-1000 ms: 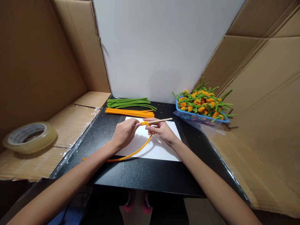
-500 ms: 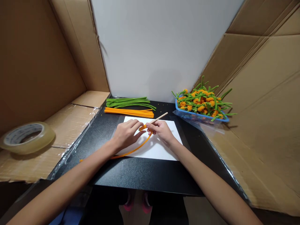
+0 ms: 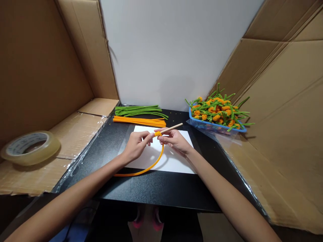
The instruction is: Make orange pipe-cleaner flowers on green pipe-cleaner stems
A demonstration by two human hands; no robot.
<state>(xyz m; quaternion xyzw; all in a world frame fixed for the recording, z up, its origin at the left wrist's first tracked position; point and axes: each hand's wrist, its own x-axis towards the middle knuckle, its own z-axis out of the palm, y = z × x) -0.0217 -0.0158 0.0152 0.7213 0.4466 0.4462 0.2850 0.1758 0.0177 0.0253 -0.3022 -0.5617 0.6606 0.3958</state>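
Observation:
An orange fuzzy stem (image 3: pixel 152 166) is coiled round one end of a thin wooden stick (image 3: pixel 174 127), and its long tail curves down over the white sheet (image 3: pixel 143 161) toward my left forearm. My left hand (image 3: pixel 138 143) pinches the coiled end between thumb and finger. My right hand (image 3: pixel 176 140) is closed round the stick beside the coil, with the stick's bare end pointing up to the right. Both hands are just above the sheet, close together. Fingers partly hide the coil.
Green stems (image 3: pixel 138 110) and orange stems (image 3: pixel 138 121) lie in bundles at the back of the black table (image 3: pixel 121 190). A blue basket (image 3: pixel 214 126) heaped with orange and green pieces stands back right. A tape roll (image 3: pixel 47 148) rests on cardboard at left.
My left hand has closed its thumb and finger on the coiled end. The stick has shifted slightly right and down, and the orange tail now bows further right and lower.

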